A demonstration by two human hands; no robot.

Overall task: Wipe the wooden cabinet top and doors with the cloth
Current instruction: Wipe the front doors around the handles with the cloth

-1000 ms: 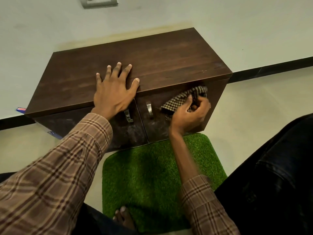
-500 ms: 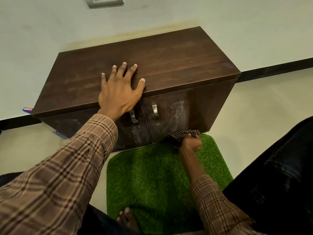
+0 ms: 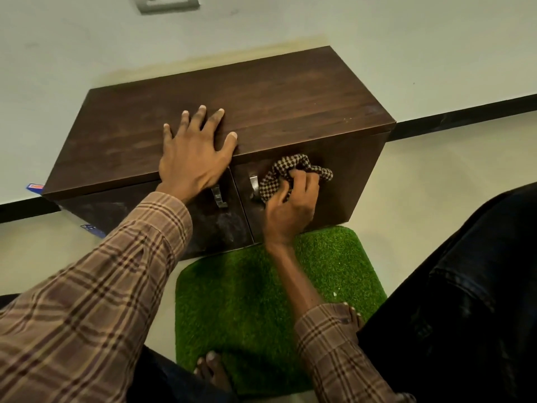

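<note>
A low dark wooden cabinet [image 3: 284, 103] stands against the wall, with two front doors and metal handles. My left hand [image 3: 193, 158] lies flat, fingers spread, on the top near its front edge, above the left door [image 3: 203, 222]. My right hand [image 3: 290, 207] grips a bunched black-and-white checked cloth [image 3: 290, 173] and presses it on the upper part of the right door [image 3: 348, 175], just right of that door's handle [image 3: 254, 184]. The left door shows pale dusty smears.
A green artificial-grass mat [image 3: 261, 301] lies on the floor in front of the cabinet, with my bare toes [image 3: 212, 367] on its near edge. Dark trousers [image 3: 465, 301] fill the right side. A wall socket plate [image 3: 165, 2] is above; a small blue object [image 3: 35, 187] lies at the cabinet's left.
My right hand, which was at the bottom of the right door with the cloth, has swept back up to the door's upper part by the handle. My left hand has stayed put.
</note>
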